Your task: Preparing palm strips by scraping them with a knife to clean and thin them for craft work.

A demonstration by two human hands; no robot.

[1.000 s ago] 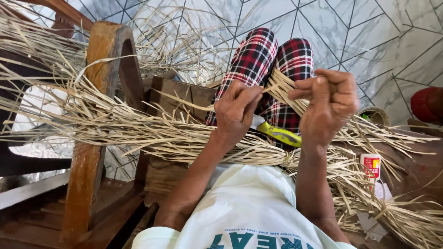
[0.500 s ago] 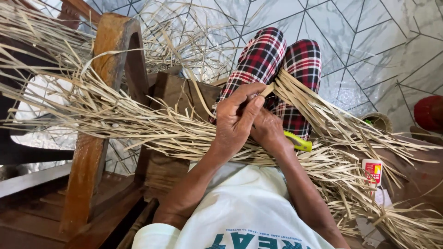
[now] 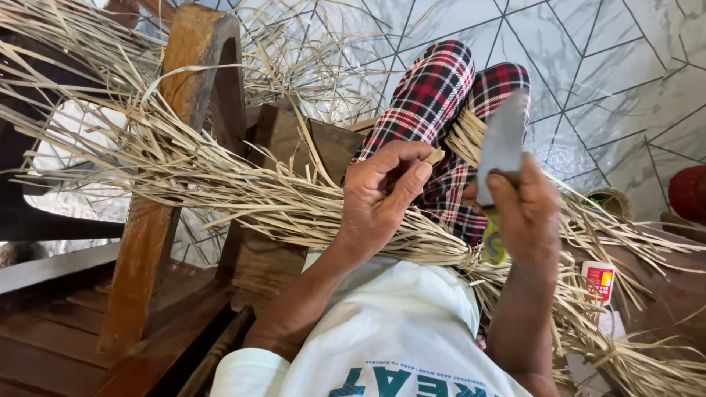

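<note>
Straw strips: a thick bundle of pale dried strips [image 3: 243, 195] lies across the person's lap, running from the upper left, over the wooden chair arm, down to the lower right.
Left hand: the left hand [image 3: 382, 198] rests on the bundle at the lap, fingers curled and closed, thumb and forefinger pinching the end of a single strip [image 3: 434, 156] lifted off the rest.
Right hand: the right hand [image 3: 526, 213] is clamped around a knife [image 3: 502, 151] with a grey blade standing upright and a yellow-green handle showing below the fist; the blade is blurred.
Knife and strip: the blade stands just beside the pinched strip, near but apart from it, as far as the blur lets me tell.
Lap: legs in red and black checked cloth [image 3: 430, 103] stretch out over a pale tiled floor [image 3: 610, 66].
Chair: a wooden chair arm [image 3: 184, 110] stands at the left, with strips draped over it.
Small box: a red and white box [image 3: 599, 283] lies among the strips at the lower right.
Step in hand: by my judgement, one strip has been picked out and the blade is being brought to it, for trimming or splitting.
Next move calls for: likely a taut hold on the strip, the edge set on it clear of the pinching fingertips, and a steady, controlled stroke.
</note>
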